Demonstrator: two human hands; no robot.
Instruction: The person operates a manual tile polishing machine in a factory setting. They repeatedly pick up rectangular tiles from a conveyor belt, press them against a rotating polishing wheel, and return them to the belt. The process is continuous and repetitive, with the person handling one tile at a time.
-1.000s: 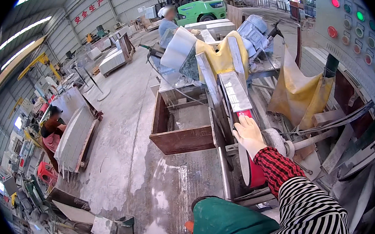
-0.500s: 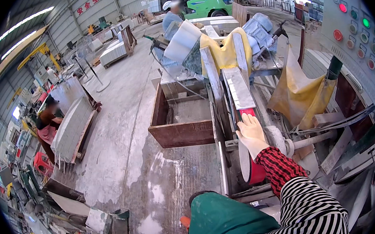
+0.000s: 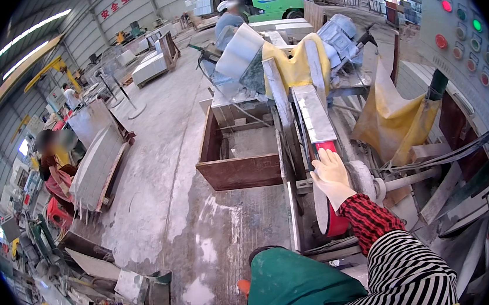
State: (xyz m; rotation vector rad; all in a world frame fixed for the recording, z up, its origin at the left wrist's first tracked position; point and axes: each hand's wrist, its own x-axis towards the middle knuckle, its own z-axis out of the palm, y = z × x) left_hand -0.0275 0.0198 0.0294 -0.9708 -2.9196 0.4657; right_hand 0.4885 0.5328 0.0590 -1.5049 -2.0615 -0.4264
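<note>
My right hand [image 3: 332, 174], in a pale glove with a red-and-black checked cuff, lies over the red conveyor belt [image 3: 334, 226] with its fingers stretched forward. The fingertips are by the near end of a long, light grey stone strip [image 3: 314, 115]; whether they touch it I cannot tell. The strip lies along the belt, its far end at a yellow cloth flap [image 3: 297, 65] hung across the machine. A roller [image 3: 361, 180] sits just right of the hand. My left hand is out of view.
An open brown box [image 3: 240, 173] stands left of the belt. Motors [image 3: 338, 40] flank the flap. At right are a yellow-grey sheet [image 3: 391, 118] and a control panel [image 3: 462, 31] with lit buttons. A co-worker [image 3: 55, 170] stands by a stone stack at left; a green forklift [image 3: 277, 5] is behind.
The view has shifted slightly. My right hand stays over the belt by the strip's near end, fingers still extended. The co-worker at left stands more upright, and the forklift appears farther right.
</note>
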